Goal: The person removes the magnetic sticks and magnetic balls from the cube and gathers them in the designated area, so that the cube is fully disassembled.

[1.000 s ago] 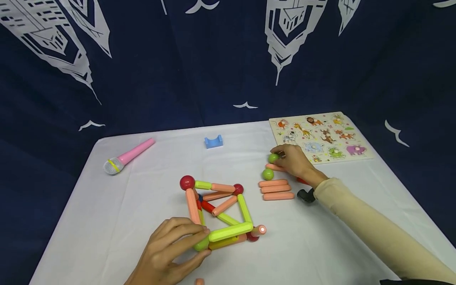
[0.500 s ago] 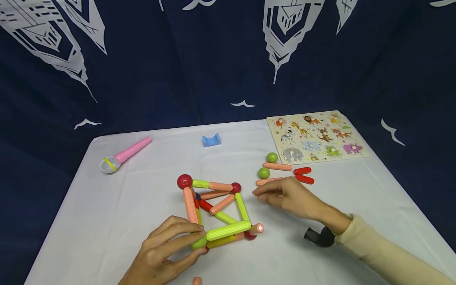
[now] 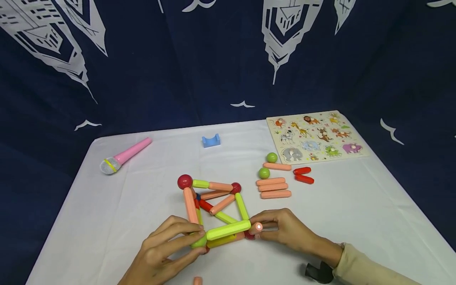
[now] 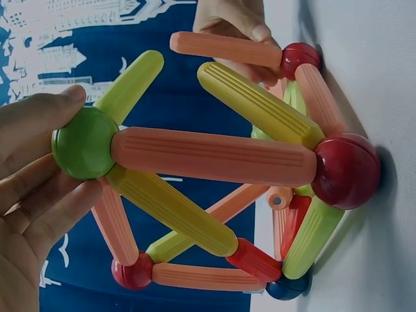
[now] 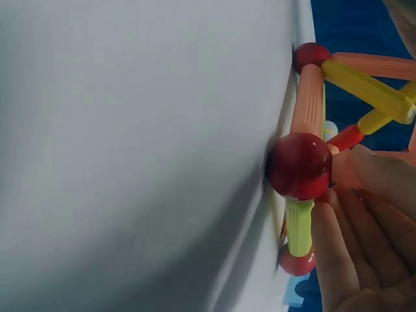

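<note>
Right hand [image 3: 285,229] moved from loose sticks, now pinching peach rod [image 3: 257,228]; left hand [image 3: 167,249] still gripping green ball [image 3: 198,241].

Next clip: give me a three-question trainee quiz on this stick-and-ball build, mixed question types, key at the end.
1. True or false: the left hand holds the green ball at the near corner of the stick-and-ball frame.
2. Which piece does the right hand pinch? A) the pink microphone B) a salmon stick jutting out at the frame's near right corner C) the blue block
3. How many salmon sticks lie side by side in the loose stack on the table, just beyond the right hand?

Key: 1 true. 2 B. 3 three.
</note>
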Motion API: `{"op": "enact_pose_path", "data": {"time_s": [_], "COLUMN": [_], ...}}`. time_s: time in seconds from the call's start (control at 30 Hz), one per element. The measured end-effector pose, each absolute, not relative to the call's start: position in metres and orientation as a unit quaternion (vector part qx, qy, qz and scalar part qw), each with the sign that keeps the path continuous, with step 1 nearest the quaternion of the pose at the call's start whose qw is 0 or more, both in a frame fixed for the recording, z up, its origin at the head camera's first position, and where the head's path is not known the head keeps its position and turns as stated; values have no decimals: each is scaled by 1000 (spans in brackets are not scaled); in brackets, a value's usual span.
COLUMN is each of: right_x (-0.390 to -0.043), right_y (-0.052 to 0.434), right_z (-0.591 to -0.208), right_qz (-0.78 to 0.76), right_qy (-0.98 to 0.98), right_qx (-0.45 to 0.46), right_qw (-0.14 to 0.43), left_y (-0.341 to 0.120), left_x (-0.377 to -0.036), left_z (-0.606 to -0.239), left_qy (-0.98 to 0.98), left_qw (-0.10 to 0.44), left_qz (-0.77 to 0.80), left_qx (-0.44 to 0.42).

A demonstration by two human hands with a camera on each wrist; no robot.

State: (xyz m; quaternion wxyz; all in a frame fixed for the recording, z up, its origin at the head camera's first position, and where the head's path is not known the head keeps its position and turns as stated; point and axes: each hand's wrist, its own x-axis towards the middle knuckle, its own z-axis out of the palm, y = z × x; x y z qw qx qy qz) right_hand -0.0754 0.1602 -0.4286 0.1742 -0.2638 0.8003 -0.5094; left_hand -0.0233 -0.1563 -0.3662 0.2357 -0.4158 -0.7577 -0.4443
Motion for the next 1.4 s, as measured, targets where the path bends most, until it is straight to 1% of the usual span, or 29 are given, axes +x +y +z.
{"op": "enact_pose_path", "data": {"time_s": [0.13, 0.43, 0.63, 0.73, 0.93, 1.0, 1.1, 1.17, 1.4], "right_x": [-75, -72, -73, -76, -88, -92, -97, -101, -107], "right_y": [159, 157, 160, 170, 197, 205, 215, 218, 221], "right_z": [-430, -436, -429, -420, -406, -406, -410, -413, -423], "right_qz": [-483, -496, -464, -406, -252, -221, -196, -184, -164], "right_qy": [814, 791, 818, 852, 924, 934, 936, 936, 945], "right_qx": [-289, -345, -324, -320, -286, -279, -284, -290, -270], "right_qw": [147, 99, 100, 84, 2, -32, -69, -83, -90], "left_y": [-156, -156, -155, -155, -157, -157, -157, -157, -157], "left_x": [-23, -23, -24, -23, -23, -23, -24, -23, -23], "left_z": [-366, -367, -368, -369, -370, -370, -370, -369, -370], "left_qy": [-760, -766, -763, -766, -774, -774, -772, -771, -769], "left_qw": [237, 237, 239, 235, 234, 235, 240, 242, 241], "left_qz": [-444, -435, -432, -430, -423, -423, -424, -425, -431], "left_qx": [-412, -410, -417, -415, -410, -408, -409, -409, -406]}}
